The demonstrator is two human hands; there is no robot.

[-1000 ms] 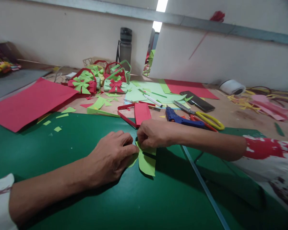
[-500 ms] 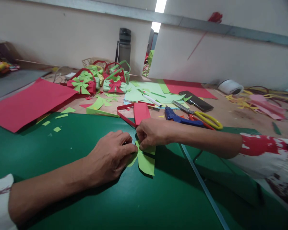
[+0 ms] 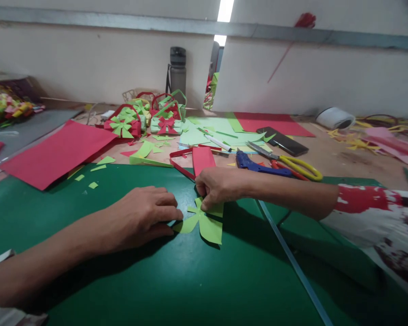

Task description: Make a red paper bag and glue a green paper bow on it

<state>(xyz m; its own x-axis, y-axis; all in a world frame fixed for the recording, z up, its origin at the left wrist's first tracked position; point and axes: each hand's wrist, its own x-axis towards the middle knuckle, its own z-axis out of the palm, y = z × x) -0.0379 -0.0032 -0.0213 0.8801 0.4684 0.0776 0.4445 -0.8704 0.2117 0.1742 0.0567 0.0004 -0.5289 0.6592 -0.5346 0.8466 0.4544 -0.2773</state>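
A light-green paper bow with several petal-like strips lies on the green mat. My right hand is closed, its fingertips pinching the upper part of the bow at its middle. Just left of it, my left hand rests low on the mat, fingers bent together beside the left petal. A small bluish sliver shows between its thumb and fingers; what it is I cannot make out. Directly behind my right hand lies a small red paper bag with a strip handle, partly covered by that hand.
A blue glue gun, scissors, a marker and a phone lie behind my right arm. Little paper bags with bows and a bottle stand behind. Red sheet at left; a pale translucent strip crosses the mat.
My left hand has drawn back to the left, uncovering the bow's left petals. My right hand stays pinched on the bow. The camera view has shifted slightly.
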